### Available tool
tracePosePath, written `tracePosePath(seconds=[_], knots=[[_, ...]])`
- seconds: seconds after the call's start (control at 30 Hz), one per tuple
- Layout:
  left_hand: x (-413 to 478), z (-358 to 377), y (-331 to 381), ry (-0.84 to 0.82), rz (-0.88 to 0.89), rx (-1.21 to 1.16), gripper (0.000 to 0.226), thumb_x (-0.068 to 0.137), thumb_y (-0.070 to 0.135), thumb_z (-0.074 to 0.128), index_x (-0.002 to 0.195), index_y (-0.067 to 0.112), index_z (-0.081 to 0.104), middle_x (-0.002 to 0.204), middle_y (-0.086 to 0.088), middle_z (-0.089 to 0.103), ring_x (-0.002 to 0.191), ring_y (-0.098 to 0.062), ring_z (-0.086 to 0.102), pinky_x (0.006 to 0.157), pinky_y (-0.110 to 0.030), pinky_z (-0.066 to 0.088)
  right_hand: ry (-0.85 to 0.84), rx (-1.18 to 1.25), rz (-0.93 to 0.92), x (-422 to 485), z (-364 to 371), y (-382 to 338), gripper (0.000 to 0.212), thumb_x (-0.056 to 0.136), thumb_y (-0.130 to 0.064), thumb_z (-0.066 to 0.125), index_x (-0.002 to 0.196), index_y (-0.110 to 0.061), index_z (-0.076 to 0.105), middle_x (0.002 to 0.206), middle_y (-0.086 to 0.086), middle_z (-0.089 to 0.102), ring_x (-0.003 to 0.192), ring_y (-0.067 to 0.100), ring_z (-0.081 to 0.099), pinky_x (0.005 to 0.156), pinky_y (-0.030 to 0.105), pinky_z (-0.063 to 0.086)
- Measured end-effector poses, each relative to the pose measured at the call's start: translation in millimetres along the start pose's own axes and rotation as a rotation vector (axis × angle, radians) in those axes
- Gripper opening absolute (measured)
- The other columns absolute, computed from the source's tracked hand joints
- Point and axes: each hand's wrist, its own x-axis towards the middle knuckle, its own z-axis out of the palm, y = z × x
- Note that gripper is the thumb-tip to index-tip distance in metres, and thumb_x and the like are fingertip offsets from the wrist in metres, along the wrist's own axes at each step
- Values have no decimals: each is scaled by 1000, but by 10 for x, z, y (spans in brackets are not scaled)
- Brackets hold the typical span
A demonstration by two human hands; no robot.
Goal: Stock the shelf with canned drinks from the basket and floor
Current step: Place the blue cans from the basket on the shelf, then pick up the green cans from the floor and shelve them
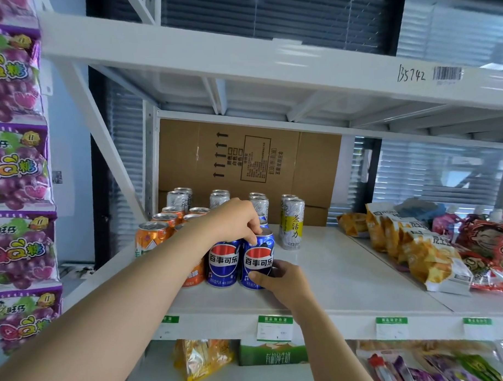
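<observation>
The left hand (235,219) and forearm largely conceal the rear blue cola cans (263,222) and part of the orange soda cans (151,238). Grape candy bags (16,159) are cropped at left. Shelf label (274,328) print is illegible.

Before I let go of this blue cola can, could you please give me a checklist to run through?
1. Upright: front blue can stands on the shelf: ok.
2. Grip: left hand at its top, right hand at its lower side: ok.
3. Label faces forward like the neighbouring blue can: ok.
4. Flush against that neighbour: cannot tell.
5. Bare shelf on its right, before the tall yellow can: ok.
6. Remaining stock to bring up: cannot tell.
</observation>
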Motion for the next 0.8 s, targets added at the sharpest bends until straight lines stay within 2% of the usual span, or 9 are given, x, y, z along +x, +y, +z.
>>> tracePosePath(seconds=[0.2, 0.3, 0.37, 0.43, 0.5, 0.57, 0.63, 0.7, 0.8], knots=[[-85, 135, -16, 110, -57, -75, 32, 86, 19, 71, 117, 17, 70, 118, -2, 69, 107, -18, 60, 86, -30, 48, -12, 162, 56, -77, -97, -90, 51, 77, -31, 80, 121, -12, 62, 102, -3, 71, 89, 8, 66, 67, 18, 50], [-180, 215, -6, 194, -74, -103, 28, 86, 20, 70, 114, 17, 71, 116, -3, 70, 104, -20, 62, 83, -29, 46, -9, 219, 87, -137, -173, -161, 48, 85, -27, 73, 127, -7, 59, 111, 5, 68, 91, 10, 64, 60, 13, 47], [-269, 251, -5, 261, -78, -117, 27, 86, 24, 70, 112, 19, 72, 115, -2, 70, 103, -20, 63, 80, -29, 46, 21, 261, 99, -166, -218, -168, 48, 88, -30, 70, 127, -6, 57, 117, 8, 67, 99, 16, 63, 67, 18, 48], [-376, 285, 5, 412, -72, -174, 26, 86, 27, 70, 111, 20, 72, 115, 0, 70, 102, -17, 63, 79, -27, 47, 108, 305, 94, -192, -252, -122, 45, 87, -36, 69, 121, -7, 62, 112, 8, 68, 102, 19, 63, 80, 25, 50], [-506, 326, 69, 582, -45, -319, 25, 87, 26, 70, 109, 18, 72, 108, 6, 70, 95, -7, 62, 76, -16, 44, 213, 399, 94, -237, -296, -86, 35, 89, -37, 67, 112, -11, 64, 106, 6, 70, 101, 19, 64, 90, 32, 50], [-667, 391, 162, 644, -25, -594, 19, 87, 26, 70, 104, 17, 73, 98, 12, 70, 85, 5, 60, 74, -6, 43, 282, 565, 119, -299, -355, -80, 34, 89, -33, 68, 115, -10, 63, 105, 7, 69, 102, 20, 65, 96, 36, 51], [-797, 495, 233, 635, -46, -876, 15, 87, 28, 70, 98, 18, 73, 93, 12, 72, 86, 5, 63, 80, -15, 50, 305, 745, 158, -377, -421, -112, 34, 90, -30, 68, 116, -8, 63, 105, 9, 69, 100, 22, 65, 93, 38, 54], [-888, 627, 306, 590, -104, -1102, 22, 86, 30, 70, 102, 15, 71, 95, 3, 74, 91, -6, 68, 86, -31, 56, 315, 809, 161, -484, -469, -119, 28, 91, -28, 66, 109, -6, 63, 103, 12, 68, 95, 22, 65, 88, 36, 56], [-1000, 894, 470, 497, -143, -1279, 30, 86, 33, 69, 107, 12, 67, 99, -3, 74, 93, -14, 70, 86, -33, 57, 283, 755, 104, -736, -475, -46, 22, 94, -29, 63, 101, -8, 64, 104, 13, 67, 93, 21, 65, 87, 35, 56]])
